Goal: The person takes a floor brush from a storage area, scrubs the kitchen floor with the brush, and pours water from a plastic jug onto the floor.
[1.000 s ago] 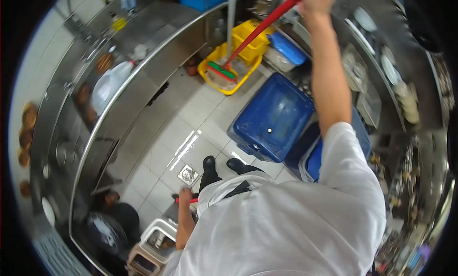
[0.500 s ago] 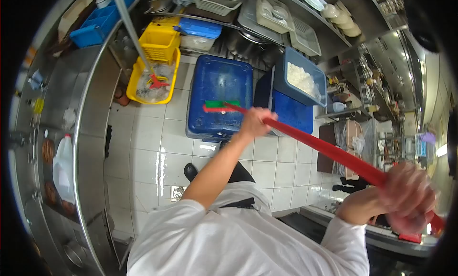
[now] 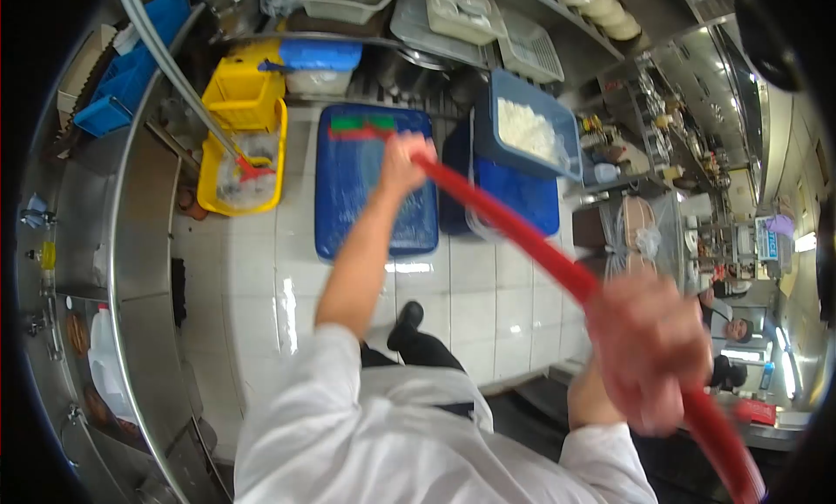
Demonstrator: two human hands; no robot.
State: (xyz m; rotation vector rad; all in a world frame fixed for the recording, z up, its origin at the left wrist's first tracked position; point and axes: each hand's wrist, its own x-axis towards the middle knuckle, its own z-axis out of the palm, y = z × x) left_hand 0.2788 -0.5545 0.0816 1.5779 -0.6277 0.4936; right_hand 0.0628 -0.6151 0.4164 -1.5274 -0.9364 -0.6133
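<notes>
Over the far end of a rectangular blue plastic bin [image 3: 344, 195] was the green-and-red head [image 3: 347, 127] of a long red-handled cleaning tool [image 3: 522, 234]; whether it touched the lid could not be told. The head lay crosswise, and the handle's long axis slanted from there toward the wearer's lower right. The left hand [image 3: 405, 163] had its fingers closed around the handle near the head. The right hand [image 3: 649, 356], blurred and close to the camera, was wrapped around the handle's nearer part. Left of the bin, a yellow plastic bucket [image 3: 205, 184] held a grey-poled mop [image 3: 252, 167]. To the right, a grey-blue tub [image 3: 542, 161] of white material sat on another blue bin [image 3: 533, 201]. Farther right, a blue-and-white panel [image 3: 766, 239] had markings too small to read.
</notes>
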